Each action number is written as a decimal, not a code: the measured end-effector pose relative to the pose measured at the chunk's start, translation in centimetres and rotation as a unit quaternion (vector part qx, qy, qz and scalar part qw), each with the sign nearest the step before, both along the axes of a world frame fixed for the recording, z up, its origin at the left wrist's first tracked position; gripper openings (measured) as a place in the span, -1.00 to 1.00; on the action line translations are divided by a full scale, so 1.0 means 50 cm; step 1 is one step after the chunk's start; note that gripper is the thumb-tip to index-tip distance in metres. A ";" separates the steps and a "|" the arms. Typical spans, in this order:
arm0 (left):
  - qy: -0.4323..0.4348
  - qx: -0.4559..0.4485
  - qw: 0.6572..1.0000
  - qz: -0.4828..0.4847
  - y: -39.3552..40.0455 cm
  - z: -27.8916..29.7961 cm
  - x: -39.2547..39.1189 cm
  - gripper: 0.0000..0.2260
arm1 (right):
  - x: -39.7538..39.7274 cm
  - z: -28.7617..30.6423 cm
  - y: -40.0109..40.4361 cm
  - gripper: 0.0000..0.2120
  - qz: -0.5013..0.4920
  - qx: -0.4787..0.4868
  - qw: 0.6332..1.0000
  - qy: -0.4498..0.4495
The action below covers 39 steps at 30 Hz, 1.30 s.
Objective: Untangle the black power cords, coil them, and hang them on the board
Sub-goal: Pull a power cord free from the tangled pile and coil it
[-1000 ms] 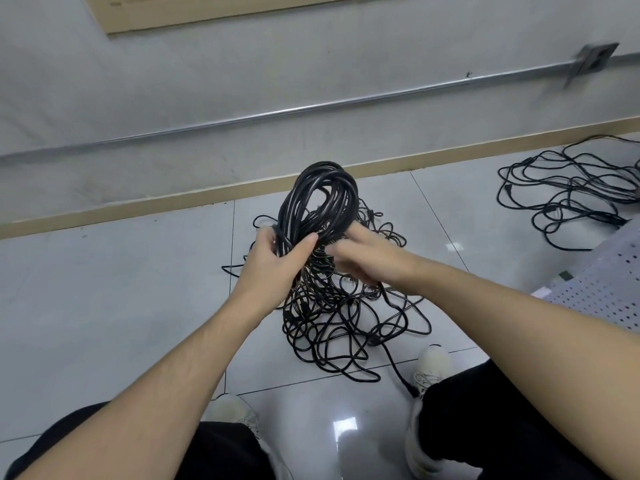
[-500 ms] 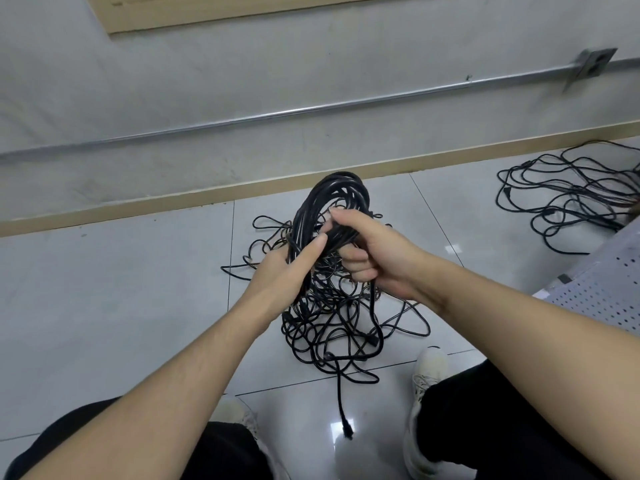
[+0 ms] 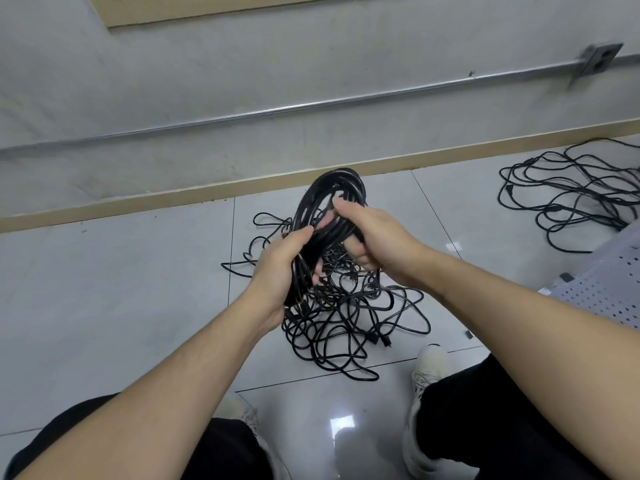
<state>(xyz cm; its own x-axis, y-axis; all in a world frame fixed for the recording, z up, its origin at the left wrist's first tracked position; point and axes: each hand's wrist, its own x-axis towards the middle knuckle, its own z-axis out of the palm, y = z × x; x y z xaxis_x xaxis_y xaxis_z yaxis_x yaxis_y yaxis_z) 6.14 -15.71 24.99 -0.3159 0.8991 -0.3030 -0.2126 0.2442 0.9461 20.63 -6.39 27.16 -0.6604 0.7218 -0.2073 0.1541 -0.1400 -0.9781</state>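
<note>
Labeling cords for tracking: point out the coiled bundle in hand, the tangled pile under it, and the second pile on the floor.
coiled bundle (image 3: 341, 183): head view, top arc of loop.
tangled pile (image 3: 346, 327): head view, middle of heap.
second pile (image 3: 568, 188): head view, centre loops.

Both hands (image 3: 372, 237) gripping coiled black cords (image 3: 332, 192), tangled pile (image 3: 343, 327) below

Both bare forearms reach forward. The left hand (image 3: 282, 268) grips the coil (image 3: 329, 216) low, fingers curled round it; the right hand (image 3: 370, 233) grips it just above.
</note>
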 end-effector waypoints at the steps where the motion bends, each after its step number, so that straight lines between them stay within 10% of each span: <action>1: 0.007 0.003 1.000 0.014 0.003 0.000 -0.003 -0.69 | 0.002 0.000 0.000 -0.71 0.002 0.018 1.000 -0.007; 8: 0.008 0.009 0.996 0.092 0.005 -0.005 -0.032 -0.74 | 0.010 -0.025 -0.010 -0.64 0.124 0.230 0.939 -0.222; 19: 0.221 -0.087 0.968 0.083 0.003 -0.024 -0.057 -0.73 | 0.034 -0.008 -0.038 -0.67 0.265 0.414 0.819 -0.296; 26: 0.583 -0.179 0.783 -0.120 -0.003 -0.015 -0.011 -0.60 | 0.076 0.014 0.001 -0.66 0.133 0.451 0.866 -0.172; 39: 0.485 -0.010 0.817 -0.312 -0.033 0.010 0.011 -0.57 | 0.075 0.012 0.075 -0.85 0.083 0.245 0.966 -0.020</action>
